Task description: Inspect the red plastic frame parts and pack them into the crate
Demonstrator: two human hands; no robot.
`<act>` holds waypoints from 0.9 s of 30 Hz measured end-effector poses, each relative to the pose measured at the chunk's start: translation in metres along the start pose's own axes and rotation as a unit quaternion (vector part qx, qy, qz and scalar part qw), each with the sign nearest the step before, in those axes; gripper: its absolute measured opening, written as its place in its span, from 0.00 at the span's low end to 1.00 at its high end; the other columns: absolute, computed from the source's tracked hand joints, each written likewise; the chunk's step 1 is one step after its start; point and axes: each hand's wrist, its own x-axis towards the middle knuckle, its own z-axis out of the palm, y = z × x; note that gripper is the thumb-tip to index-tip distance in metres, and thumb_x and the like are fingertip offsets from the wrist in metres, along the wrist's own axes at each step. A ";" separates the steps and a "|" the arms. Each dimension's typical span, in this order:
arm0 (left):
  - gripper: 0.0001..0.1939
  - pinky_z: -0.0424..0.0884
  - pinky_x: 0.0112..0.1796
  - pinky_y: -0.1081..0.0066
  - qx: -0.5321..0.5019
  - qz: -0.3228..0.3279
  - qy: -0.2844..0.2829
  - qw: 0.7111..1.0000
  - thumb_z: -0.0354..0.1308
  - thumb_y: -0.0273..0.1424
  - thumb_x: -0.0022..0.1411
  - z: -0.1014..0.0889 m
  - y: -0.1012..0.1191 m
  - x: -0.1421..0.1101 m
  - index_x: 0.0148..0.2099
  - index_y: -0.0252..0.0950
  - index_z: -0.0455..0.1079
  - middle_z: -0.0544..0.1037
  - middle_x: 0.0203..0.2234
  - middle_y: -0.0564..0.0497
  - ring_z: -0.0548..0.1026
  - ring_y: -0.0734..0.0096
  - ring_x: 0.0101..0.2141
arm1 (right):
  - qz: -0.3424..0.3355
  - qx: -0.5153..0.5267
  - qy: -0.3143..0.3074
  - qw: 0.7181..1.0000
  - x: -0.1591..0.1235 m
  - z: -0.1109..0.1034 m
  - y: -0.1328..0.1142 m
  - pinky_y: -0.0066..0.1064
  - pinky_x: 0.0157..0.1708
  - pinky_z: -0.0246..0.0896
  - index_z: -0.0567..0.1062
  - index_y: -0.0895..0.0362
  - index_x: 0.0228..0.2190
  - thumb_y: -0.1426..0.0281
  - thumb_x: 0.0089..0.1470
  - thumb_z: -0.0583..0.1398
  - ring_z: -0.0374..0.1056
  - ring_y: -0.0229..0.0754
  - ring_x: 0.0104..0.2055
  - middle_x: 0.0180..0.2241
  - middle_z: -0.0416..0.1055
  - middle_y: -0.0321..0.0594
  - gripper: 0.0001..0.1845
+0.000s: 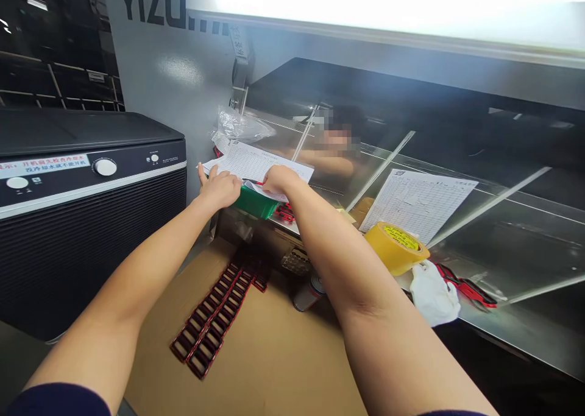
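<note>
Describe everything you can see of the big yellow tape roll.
The yellow tape roll is broad and glossy, its outer wall plain and apparently plastic. Small dark lettering shows around the core, which opens upward. It looks thick and unflattened, and seems to lie flat on the grey ledge, tilted in this view. It hides the lower part of a printed sheet. A white plastic bag lies just below its right side; contact is unclear.
</note>
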 end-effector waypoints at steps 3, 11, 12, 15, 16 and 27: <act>0.28 0.24 0.63 0.29 -0.006 0.007 0.028 1.000 0.34 0.37 0.73 0.005 0.000 -0.005 0.54 0.40 0.76 0.69 0.63 0.45 0.47 0.37 0.70 | -0.006 0.004 0.024 1.000 0.001 0.003 0.003 0.36 0.45 0.69 0.83 0.53 0.41 0.72 0.50 0.65 0.75 0.53 0.47 0.45 0.81 0.46 0.14; 0.27 0.24 0.63 0.28 -0.011 0.010 0.051 0.999 0.37 0.38 0.72 0.007 0.000 -0.002 0.51 0.38 0.78 0.74 0.59 0.43 0.47 0.35 0.70 | -0.002 0.027 0.054 0.998 -0.001 0.001 0.006 0.37 0.48 0.68 0.81 0.51 0.48 0.64 0.54 0.65 0.74 0.52 0.51 0.49 0.79 0.43 0.19; 0.27 0.24 0.63 0.27 -0.012 0.012 0.055 0.998 0.37 0.37 0.72 0.006 0.000 -0.002 0.51 0.38 0.78 0.74 0.59 0.43 0.48 0.35 0.70 | -0.002 0.030 0.053 0.998 -0.002 0.000 0.006 0.37 0.49 0.68 0.80 0.51 0.50 0.63 0.55 0.65 0.73 0.52 0.52 0.51 0.78 0.43 0.20; 0.25 0.24 0.63 0.27 -0.017 0.026 0.084 0.996 0.40 0.34 0.70 0.004 0.002 -0.004 0.52 0.38 0.78 0.74 0.59 0.42 0.47 0.37 0.70 | -0.021 0.042 0.027 0.999 -0.005 -0.003 0.006 0.34 0.51 0.67 0.79 0.48 0.53 0.63 0.58 0.62 0.72 0.49 0.54 0.54 0.77 0.40 0.21; 0.24 0.23 0.63 0.27 -0.022 0.034 0.099 0.994 0.41 0.32 0.69 0.003 0.004 -0.005 0.53 0.38 0.77 0.73 0.60 0.42 0.47 0.38 0.70 | -0.031 0.045 0.009 0.998 -0.006 -0.003 0.006 0.33 0.51 0.66 0.79 0.47 0.53 0.63 0.58 0.62 0.73 0.48 0.54 0.54 0.77 0.38 0.20; 0.15 0.22 0.66 0.35 -0.140 0.063 0.259 0.953 0.50 0.34 0.67 -0.025 0.044 -0.072 0.46 0.42 0.77 0.79 0.54 0.50 0.53 0.47 0.70 | -0.063 0.067 -0.017 0.996 -0.017 -0.006 -0.012 0.33 0.54 0.66 0.79 0.52 0.54 0.70 0.59 0.61 0.74 0.50 0.54 0.54 0.77 0.42 0.21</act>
